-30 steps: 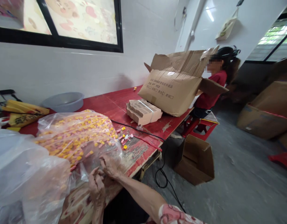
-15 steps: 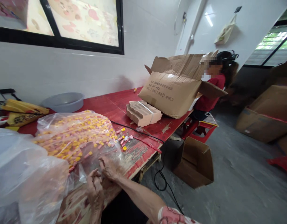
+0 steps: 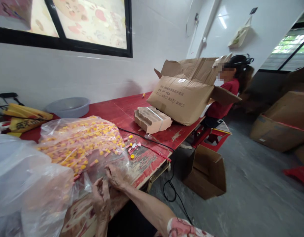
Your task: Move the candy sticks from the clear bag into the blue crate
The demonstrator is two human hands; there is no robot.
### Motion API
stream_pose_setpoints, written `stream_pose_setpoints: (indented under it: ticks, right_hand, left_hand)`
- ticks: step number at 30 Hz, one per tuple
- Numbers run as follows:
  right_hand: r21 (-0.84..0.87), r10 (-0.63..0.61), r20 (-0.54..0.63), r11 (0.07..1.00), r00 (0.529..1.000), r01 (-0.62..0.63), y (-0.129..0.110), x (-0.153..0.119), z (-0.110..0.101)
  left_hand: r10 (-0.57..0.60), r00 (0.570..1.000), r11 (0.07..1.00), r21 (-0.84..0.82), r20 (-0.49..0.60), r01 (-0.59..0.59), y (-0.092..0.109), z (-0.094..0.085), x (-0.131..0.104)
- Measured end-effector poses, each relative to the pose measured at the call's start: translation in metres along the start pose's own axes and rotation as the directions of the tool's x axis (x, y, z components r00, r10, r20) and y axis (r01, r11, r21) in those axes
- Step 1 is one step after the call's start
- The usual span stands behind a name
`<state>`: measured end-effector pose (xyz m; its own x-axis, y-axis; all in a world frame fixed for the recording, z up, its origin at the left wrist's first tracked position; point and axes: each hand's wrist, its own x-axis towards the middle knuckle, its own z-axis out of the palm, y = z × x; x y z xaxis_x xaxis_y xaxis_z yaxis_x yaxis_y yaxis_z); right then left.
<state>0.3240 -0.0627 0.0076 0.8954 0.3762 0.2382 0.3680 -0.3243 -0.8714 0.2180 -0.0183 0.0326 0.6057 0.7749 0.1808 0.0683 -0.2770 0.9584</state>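
A clear, wrinkled plastic bag (image 3: 118, 160) lies spread on the desk (image 3: 117, 107) just beyond the right hand (image 3: 114, 177), loose at its near end. Small pink-and-yellow pieces (image 3: 85, 162) lie jumbled inside, ahead and left of that hand.

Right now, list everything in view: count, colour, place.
Table: one, red, centre
Small pieces: many, yellow and pink, left, with clear plastic
Loose pieces: several, yellow, pink, white, beside those
Cloudy plastic: count unclear, whitish, left foreground
Basin: one, bluish, table's back
Yellow bag: one, yellow, left
Cardboard bundle: one, brown, on table
Large carton: one, brown, tilted, table's far end
Open box: one, brown, right of table
Cable: one, black, over table edge
Person: one, red top, beyond carton
Stool: one, red, under person
Cartons: count unclear, brown, right
Hanging bag: one, cream, upper right
Windows: two, black frames, upper corners
Left hand: one, bare, table's near edge
Right hand: one, bare, beside clear plastic
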Motion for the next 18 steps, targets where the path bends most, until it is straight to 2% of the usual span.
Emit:
stream_pose_setpoints:
  ticks: [7, 10, 14, 18]
  right_hand:
    - [0.002, -0.004, 0.008, 1.000, 1.000, 0.004, 0.000, 0.001, 0.001]
    - [0.005, 0.000, 0.009, 1.000, 1.000, 0.000, 0.000, 0.000, 0.001]
    - [0.019, 0.001, 0.016, 1.000, 1.000, -0.002, 0.000, -0.002, 0.000]
    - [0.015, 0.024, 0.023, 1.000, 0.999, -0.025, 0.000, -0.003, -0.002]
  left_hand:
    - [0.019, 1.000, 0.999, 0.030, 0.005, -0.020, -0.009, 0.002, 0.000]
    - [0.073, 0.997, 0.997, 0.027, 0.011, -0.073, -0.015, 0.002, -0.001]
    - [0.156, 0.986, 0.987, 0.035, -0.053, -0.154, -0.022, 0.000, -0.002]
    - [0.158, 0.986, 0.985, 0.065, 0.046, -0.161, -0.023, 0.000, 0.000]
